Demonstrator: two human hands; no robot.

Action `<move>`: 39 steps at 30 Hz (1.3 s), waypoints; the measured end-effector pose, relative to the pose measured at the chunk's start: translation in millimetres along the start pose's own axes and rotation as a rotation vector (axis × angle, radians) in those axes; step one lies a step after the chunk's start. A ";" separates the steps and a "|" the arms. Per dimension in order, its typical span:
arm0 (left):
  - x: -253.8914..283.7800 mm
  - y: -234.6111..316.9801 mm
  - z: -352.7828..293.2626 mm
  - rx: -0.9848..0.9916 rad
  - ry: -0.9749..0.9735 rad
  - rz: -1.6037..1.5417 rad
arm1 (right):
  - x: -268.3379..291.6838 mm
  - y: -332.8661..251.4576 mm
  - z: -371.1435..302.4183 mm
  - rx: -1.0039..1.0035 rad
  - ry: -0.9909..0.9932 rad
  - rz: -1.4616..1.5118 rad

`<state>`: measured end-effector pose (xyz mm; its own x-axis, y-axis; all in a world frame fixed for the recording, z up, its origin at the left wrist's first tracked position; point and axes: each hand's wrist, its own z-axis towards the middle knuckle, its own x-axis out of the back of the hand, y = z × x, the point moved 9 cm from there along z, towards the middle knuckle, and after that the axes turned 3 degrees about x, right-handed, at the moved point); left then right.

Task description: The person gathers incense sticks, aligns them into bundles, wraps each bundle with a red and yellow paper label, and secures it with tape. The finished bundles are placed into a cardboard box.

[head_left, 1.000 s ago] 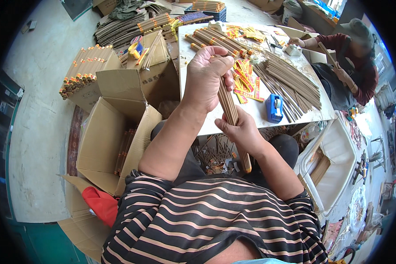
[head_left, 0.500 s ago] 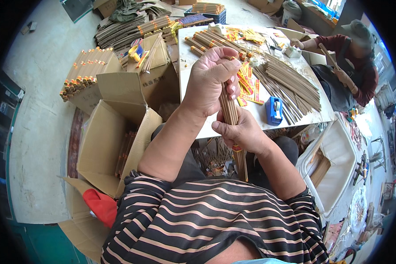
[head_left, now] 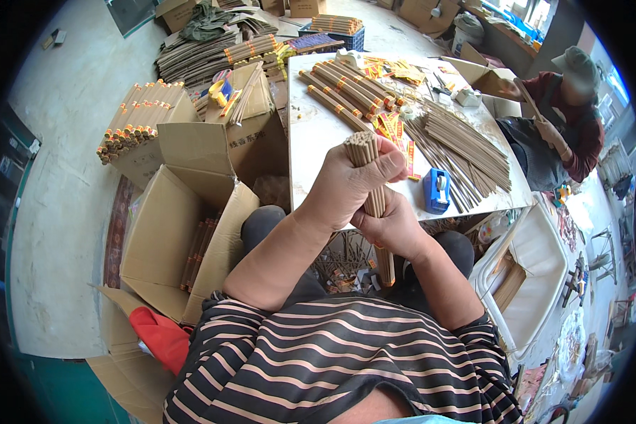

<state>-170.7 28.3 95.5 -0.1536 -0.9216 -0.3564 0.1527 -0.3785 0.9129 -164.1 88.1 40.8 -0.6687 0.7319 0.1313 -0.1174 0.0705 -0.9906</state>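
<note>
Left hand (head_left: 350, 187), at frame centre, is closed in a fist around the upper part of a bundle of thin brown sticks (head_left: 366, 152), thumb laid across the front. Right hand (head_left: 392, 230), just below and touching the left, grips the same bundle lower down; the bundle's bottom end (head_left: 385, 265) protrudes beneath it. The bundle stands nearly upright, its cut ends showing above the left fist, held in front of the near edge of a white table (head_left: 318, 127).

On the table, upper centre: banded stick bundles (head_left: 343, 85) lying side by side, loose brown sticks (head_left: 459, 148) fanned toward the right, yellow-and-red paper wrappers (head_left: 392, 131), and a blue tape dispenser (head_left: 437, 189) near the right hand but apart from it.

Left of centre, an open cardboard box (head_left: 169, 233) holds a few bundles on end. Upper left, a second box (head_left: 138, 124) is packed with upright bundles.

Upper right, another person (head_left: 565, 120) in a dark red top sits at the table's far corner. A white tray (head_left: 537, 275) stands at lower right.
</note>
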 end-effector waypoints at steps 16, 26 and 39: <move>-43.1 79.6 -31.1 -0.526 -0.012 0.444 | 3.9 -62.2 0.9 0.743 0.164 -0.135; -5.5 43.4 10.3 -0.422 0.098 0.490 | 14.1 -17.8 43.1 0.562 0.174 0.018; -7.1 73.5 11.7 -0.541 0.103 0.550 | 2.0 -34.5 45.8 0.433 -0.023 -0.249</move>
<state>-169.8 8.0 167.5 0.1698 -0.9823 0.0785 0.6401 0.1706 0.7491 -194.9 56.1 76.9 -0.5968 0.7134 0.3673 -0.5665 -0.0504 -0.8225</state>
